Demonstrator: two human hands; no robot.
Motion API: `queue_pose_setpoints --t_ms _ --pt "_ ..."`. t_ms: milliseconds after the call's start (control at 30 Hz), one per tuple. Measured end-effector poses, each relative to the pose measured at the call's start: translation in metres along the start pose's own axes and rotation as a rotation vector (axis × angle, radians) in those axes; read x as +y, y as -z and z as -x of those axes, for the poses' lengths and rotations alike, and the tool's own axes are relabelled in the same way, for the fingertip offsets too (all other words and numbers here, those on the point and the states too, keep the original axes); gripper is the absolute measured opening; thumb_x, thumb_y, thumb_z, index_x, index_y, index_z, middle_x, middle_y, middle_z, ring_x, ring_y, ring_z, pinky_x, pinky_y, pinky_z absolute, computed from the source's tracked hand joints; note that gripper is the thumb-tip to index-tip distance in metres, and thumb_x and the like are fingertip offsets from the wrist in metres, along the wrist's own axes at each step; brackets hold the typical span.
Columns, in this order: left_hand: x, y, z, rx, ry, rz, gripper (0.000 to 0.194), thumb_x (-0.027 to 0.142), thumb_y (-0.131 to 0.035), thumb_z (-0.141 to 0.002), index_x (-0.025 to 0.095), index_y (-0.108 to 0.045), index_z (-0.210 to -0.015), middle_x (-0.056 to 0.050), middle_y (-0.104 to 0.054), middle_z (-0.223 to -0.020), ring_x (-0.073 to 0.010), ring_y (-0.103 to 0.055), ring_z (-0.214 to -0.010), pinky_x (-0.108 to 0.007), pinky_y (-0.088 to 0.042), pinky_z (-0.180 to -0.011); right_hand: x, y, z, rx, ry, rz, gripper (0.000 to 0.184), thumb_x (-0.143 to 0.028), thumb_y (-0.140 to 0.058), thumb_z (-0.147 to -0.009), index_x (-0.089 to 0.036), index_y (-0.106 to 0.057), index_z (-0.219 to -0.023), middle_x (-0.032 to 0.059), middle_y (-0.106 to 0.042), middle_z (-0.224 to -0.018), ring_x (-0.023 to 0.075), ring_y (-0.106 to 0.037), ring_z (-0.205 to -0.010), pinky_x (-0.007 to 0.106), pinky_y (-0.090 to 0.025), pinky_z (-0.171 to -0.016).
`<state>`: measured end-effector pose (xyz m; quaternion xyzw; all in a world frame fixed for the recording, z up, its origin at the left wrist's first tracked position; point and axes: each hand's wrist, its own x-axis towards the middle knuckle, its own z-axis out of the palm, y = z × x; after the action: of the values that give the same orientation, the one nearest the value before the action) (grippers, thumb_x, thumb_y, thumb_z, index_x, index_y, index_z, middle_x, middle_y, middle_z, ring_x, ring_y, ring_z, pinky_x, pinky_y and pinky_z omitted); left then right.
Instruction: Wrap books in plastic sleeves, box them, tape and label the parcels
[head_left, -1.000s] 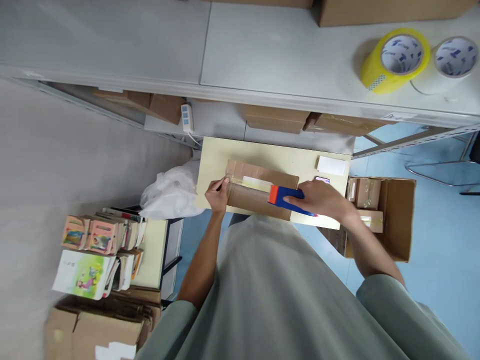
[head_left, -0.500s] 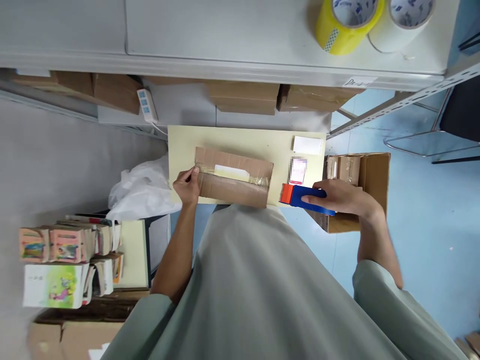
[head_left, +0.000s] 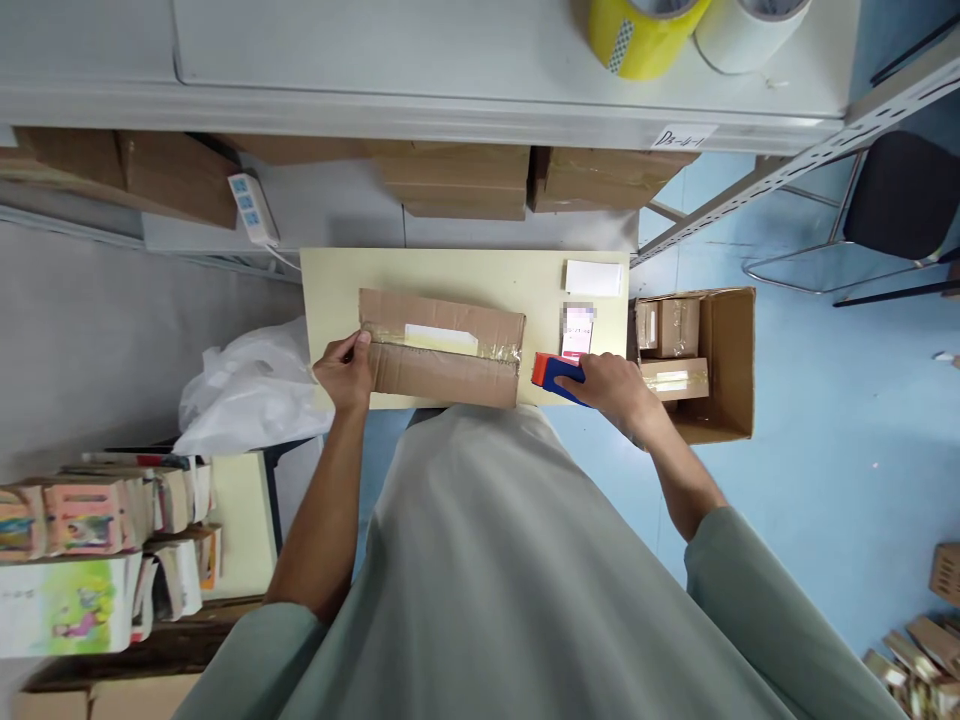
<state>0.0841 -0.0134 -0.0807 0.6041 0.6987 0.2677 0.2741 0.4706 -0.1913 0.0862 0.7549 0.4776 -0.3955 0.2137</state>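
A long cardboard box (head_left: 442, 375) lies on the pale yellow tabletop (head_left: 480, 268), with clear tape along its middle and a white label on top. My left hand (head_left: 345, 370) pinches its left end between thumb and fingers. In my right hand (head_left: 611, 385) is a blue tape dispenser (head_left: 559, 376) with an orange front end. The dispenser is just right of the box, at the table's front edge, and does not touch it. Behind it lie a phone (head_left: 577, 330) with a lit screen and a white stack of labels or paper (head_left: 593, 278).
An open carton (head_left: 731, 370) holding small taped boxes stands right of the table. A grey shelf (head_left: 420, 110) with tape rolls (head_left: 645, 38) spans the front. At left are a white plastic bag (head_left: 247, 385) and stacked books (head_left: 90, 515). A black chair (head_left: 904, 195) stands far right.
My right hand has moved left with the tape dispenser, a little closer to the box. My left hand keeps its hold on the box. The whole view has shifted slightly.
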Motion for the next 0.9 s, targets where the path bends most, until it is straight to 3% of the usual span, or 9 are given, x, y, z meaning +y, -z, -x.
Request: queue_pose_setpoints --t_ms 233,433,633,800,900 --pt "0.003 0.003 0.003 -0.009 -0.045 0.048 0.028 0.037 -0.073 -0.099 0.015 -0.086 -0.109 -0.012 -0.084 -0.109 -0.0286 -0.081 -0.109 -0.044 -0.062 -0.109 -0.038 -0.025 0.004 0.155 -0.003 0.048 0.045 -0.047 -0.06 -0.116 -0.007 -0.076 -0.125 0.0248 -0.083 -0.11 0.034 -0.082 -0.101 0.035 -0.054 -0.078" --pt "0.006 0.007 0.003 -0.036 -0.053 0.02 0.031 0.041 -0.071 -0.098 0.017 -0.087 -0.108 -0.011 -0.086 -0.109 -0.0277 -0.081 -0.109 -0.041 -0.063 -0.106 -0.062 -0.049 0.012 0.255 -0.035 0.062 0.039 -0.042 -0.059 -0.116 -0.006 -0.075 -0.116 0.0239 -0.082 -0.093 0.0347 -0.082 -0.089 0.036 -0.055 -0.073" --pt "0.003 0.01 0.004 -0.067 -0.094 0.035 0.035 0.046 -0.068 -0.101 0.017 -0.087 -0.108 -0.01 -0.085 -0.107 -0.0258 -0.08 -0.104 -0.038 -0.063 -0.101 -0.074 -0.079 -0.011 0.314 -0.177 -0.01 0.041 -0.039 -0.057 -0.117 -0.002 -0.072 -0.122 0.0255 -0.082 -0.093 0.0362 -0.084 -0.093 0.036 -0.058 -0.077" --pt "-0.004 0.013 0.001 -0.148 -0.12 0.063 0.032 0.046 -0.068 -0.101 0.019 -0.085 -0.102 -0.011 -0.086 -0.106 -0.0264 -0.079 -0.101 -0.037 -0.061 -0.098 -0.058 -0.083 -0.03 0.453 -0.384 -0.276 0.048 -0.05 -0.059 -0.116 -0.004 -0.072 -0.123 0.0276 -0.083 -0.108 0.035 -0.083 -0.101 0.035 -0.059 -0.079" --pt "-0.006 0.013 -0.004 -0.213 -0.15 0.091 0.031 0.045 -0.067 -0.102 0.02 -0.085 -0.1 -0.012 -0.086 -0.108 -0.0273 -0.079 -0.101 -0.038 -0.061 -0.097 -0.055 -0.08 -0.035 0.568 -0.332 -0.611 0.062 -0.066 -0.05 -0.115 -0.009 -0.073 -0.112 0.0217 -0.082 -0.09 0.0313 -0.081 -0.085 0.034 -0.056 -0.069"
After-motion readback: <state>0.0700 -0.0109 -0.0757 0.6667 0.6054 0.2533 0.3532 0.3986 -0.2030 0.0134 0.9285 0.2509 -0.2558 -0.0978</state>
